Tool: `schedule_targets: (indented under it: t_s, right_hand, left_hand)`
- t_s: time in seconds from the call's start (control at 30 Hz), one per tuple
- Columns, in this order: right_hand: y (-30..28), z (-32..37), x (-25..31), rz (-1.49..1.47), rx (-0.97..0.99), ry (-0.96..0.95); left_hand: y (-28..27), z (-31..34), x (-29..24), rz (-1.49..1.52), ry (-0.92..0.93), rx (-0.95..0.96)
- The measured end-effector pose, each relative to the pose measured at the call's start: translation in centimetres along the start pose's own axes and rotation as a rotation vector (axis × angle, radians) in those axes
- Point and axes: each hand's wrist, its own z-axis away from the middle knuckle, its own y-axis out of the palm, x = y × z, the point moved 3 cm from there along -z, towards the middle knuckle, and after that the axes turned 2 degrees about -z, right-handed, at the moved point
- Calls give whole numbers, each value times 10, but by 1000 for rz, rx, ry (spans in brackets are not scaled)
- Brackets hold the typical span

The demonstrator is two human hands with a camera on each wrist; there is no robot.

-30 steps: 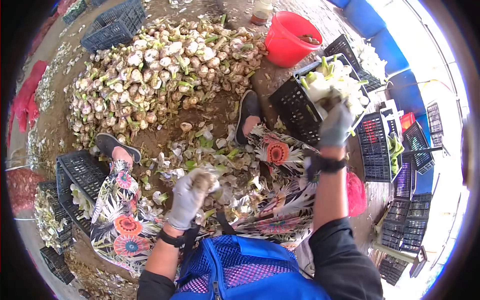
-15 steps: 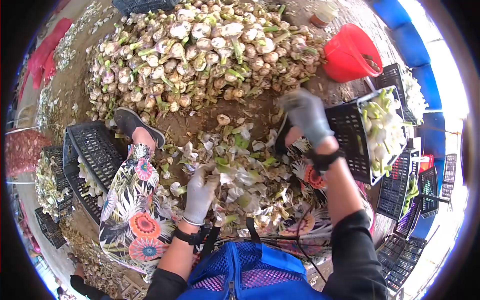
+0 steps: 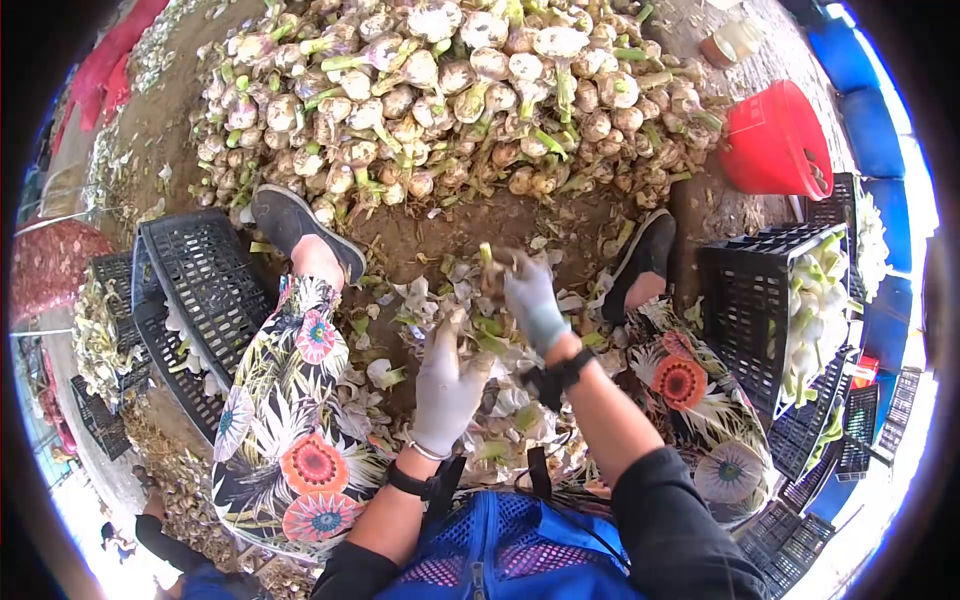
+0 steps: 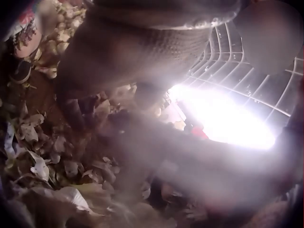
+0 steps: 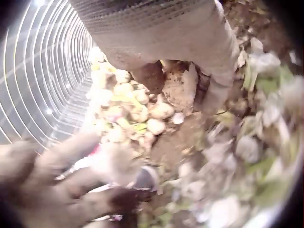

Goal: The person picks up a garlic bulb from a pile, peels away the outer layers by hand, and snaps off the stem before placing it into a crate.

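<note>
My right hand, in a pale dirt-stained glove, pinches a garlic bulb above the peelings; a short cut stem sticks up from it. In the right wrist view, the bulb looks soiled between the gloved fingers. Just left of it and nearer my body, my left hand has its fingers stretched out and the thumb apart, holding nothing. Loose garlic skins cover the ground beneath both hands. Beyond them lies a big heap of unpeeled garlic with stems. The left wrist view is dark and blurred.
To the right stands a black crate of cleaned white garlic, with a red bucket behind it. Another black crate tilts beside my left leg. My shoes flank the peelings. More crates line the right side.
The right hand came from over the right-hand crate back to the middle and now holds a bulb. The left hand's fingers have straightened. The head view has swung rightward.
</note>
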Motion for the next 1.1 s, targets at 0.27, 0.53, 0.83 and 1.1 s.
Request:
schedule_targets:
  t_s: [0.27,0.53,0.83,1.1]
  right_hand:
    - [7,127,-8,-66,44,-206]
    - [-7,182,35,330,-5,-498]
    - [-14,216,48,-257,281,-324]
    - [-18,236,70,853,158,-1128]
  left_hand:
    - [-18,18,-27,-74,280,-83]
    - [-31,42,-68,323,203,42]
    - [-29,49,-82,769,39,201]
    - [-32,62,-63,1314,-542,479]
